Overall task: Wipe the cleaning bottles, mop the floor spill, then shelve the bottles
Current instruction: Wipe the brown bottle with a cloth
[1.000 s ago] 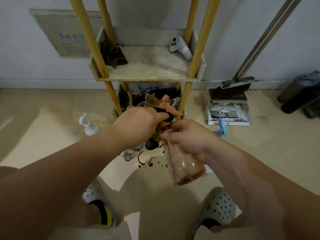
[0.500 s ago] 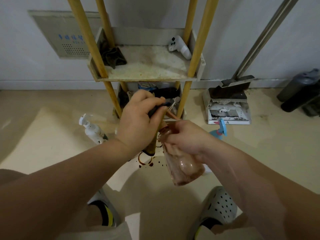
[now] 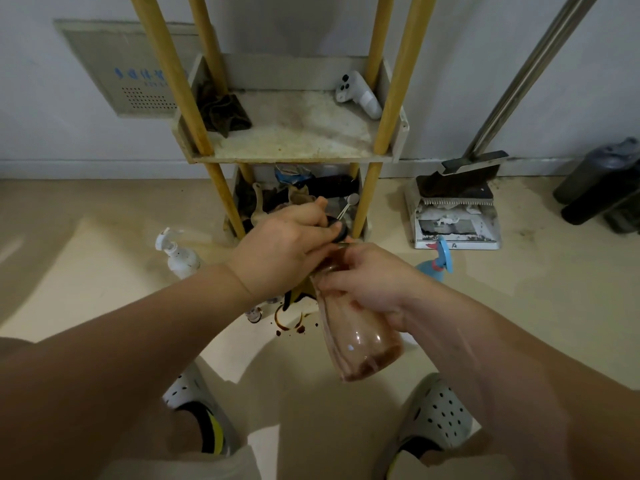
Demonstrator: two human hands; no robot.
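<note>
- The rack (image 3: 301, 133) stands against the wall. Its upper tier is stained and mostly bare, with a dark rag (image 3: 221, 114) in the rear left corner. This is likely where the bottles end up, so it serves as the reference point.
- A dustpan (image 3: 457, 216) sits on the floor to the right of the rack and plays no part in this step.
- The clear bottle (image 3: 360, 341) is held in the air just in front of the rack's lower tier. It is tilted, neck towards the rack and base towards the person, and brown residue streaks its wall.
- The left hand (image 3: 280, 251) is curled over the neck end nearest the rack, its fingers wrapped round the black cap (image 3: 337, 230). Something dark and yellowish hangs beneath it; whether it is a cloth cannot be told.
- The right hand (image 3: 367, 282) grips the bottle's shoulder, fingers wrapped round the glassy wall.
- The step appears to be wiping around the top. The right hand should hold the bottle firm while the left works round the cap and neck, then down the streaked wall. Keeping the neck up should prevent fresh drips.
- A white pump bottle (image 3: 178, 256) stands on the floor front-left of the rack, and a blue spray bottle (image 3: 436, 263) front-right. Both seem to be awaiting their turn.
- The spill (image 3: 291, 320), brown rings and drops, lies on the floor directly in front of the rack and is not yet mopped.
</note>
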